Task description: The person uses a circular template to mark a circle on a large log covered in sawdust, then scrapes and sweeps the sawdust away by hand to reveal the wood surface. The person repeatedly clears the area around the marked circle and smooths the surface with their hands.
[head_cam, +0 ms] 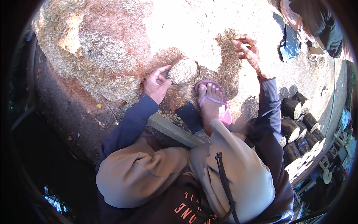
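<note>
Rice husk fills a small black plastic bag (198, 69) up to its mouth, and the bag stands in front of my right foot (209, 98). My left hand (157, 85) pinches the near-left edge of this bag between thumb and fingers. To the right, my right hand (248, 51) hovers over the loose husk (228, 58) with its fingers apart and curved. Nothing shows in it. A flat black bag (190, 117) lies on the ground beside my sandal (226, 116).
A large husk pile (106, 53) spreads ahead and left, glaring white in the sun. A wooden beam (173, 130) runs beneath me. Several filled black bags (289, 128) lie at right. Another person (321, 25) is at top right, by more flat bags (291, 43).
</note>
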`<state>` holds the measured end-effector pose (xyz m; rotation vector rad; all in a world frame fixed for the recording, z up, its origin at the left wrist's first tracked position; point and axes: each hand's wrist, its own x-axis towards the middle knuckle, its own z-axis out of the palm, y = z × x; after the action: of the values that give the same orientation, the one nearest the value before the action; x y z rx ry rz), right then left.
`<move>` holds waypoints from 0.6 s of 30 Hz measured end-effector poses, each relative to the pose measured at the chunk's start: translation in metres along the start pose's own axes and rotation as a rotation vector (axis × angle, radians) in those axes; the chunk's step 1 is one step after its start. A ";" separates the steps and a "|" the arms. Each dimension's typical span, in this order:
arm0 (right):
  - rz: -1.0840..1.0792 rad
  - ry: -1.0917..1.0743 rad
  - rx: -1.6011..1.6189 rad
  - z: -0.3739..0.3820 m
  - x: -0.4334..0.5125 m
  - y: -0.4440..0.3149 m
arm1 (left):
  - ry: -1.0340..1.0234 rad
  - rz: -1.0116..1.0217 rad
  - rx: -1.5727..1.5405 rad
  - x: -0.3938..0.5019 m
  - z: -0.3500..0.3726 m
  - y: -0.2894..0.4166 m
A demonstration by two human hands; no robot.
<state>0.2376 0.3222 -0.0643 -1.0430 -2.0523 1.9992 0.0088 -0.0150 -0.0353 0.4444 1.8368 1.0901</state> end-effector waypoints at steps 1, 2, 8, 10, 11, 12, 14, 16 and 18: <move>-0.042 0.134 -0.200 -0.012 -0.002 -0.004 | 0.014 0.005 0.042 -0.001 0.001 -0.001; -0.001 0.321 -0.548 -0.018 -0.006 -0.005 | 0.032 0.005 0.046 -0.001 0.003 -0.002; 0.380 0.202 -0.832 -0.017 -0.033 0.029 | 0.084 -0.029 -0.060 -0.003 0.010 0.003; 0.370 0.300 -0.953 0.019 -0.029 0.055 | 0.074 -0.046 -0.123 -0.003 0.011 0.007; 0.288 0.327 -0.984 0.026 -0.027 0.064 | 0.061 -0.031 -0.081 -0.002 0.011 0.009; 0.227 0.421 -1.012 0.039 -0.020 0.075 | 0.049 -0.022 -0.055 -0.001 0.009 0.011; 0.191 0.489 -1.081 0.049 -0.005 0.090 | 0.027 -0.001 -0.026 0.004 0.006 0.015; 0.186 0.480 -1.146 0.048 0.007 0.102 | 0.012 0.013 -0.025 0.011 0.003 0.020; 0.134 0.484 -1.041 0.039 0.012 0.110 | 0.010 0.038 -0.086 0.019 0.003 0.024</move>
<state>0.2523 0.2851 -0.1746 -1.5929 -2.7100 0.4536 -0.0019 0.0122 -0.0254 0.4255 1.7892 1.1939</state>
